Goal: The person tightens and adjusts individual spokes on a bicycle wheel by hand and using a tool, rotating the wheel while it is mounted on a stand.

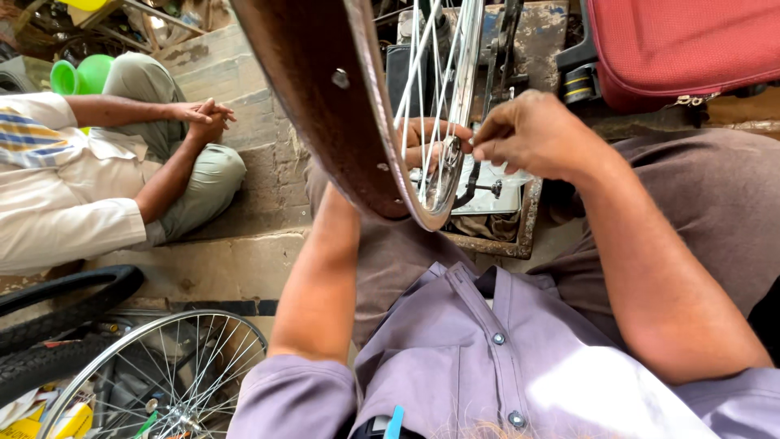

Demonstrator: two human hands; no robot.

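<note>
We see a big bicycle wheel (382, 122) standing upright between our knees, its brown rim hiding much of our left hand (426, 138), which curls around the spokes. Our right hand (532, 134) pinches a small fitting at the rim. Nearby: a red suitcase (682, 49), a seated person (106, 171), a second wheel (162, 374).
</note>
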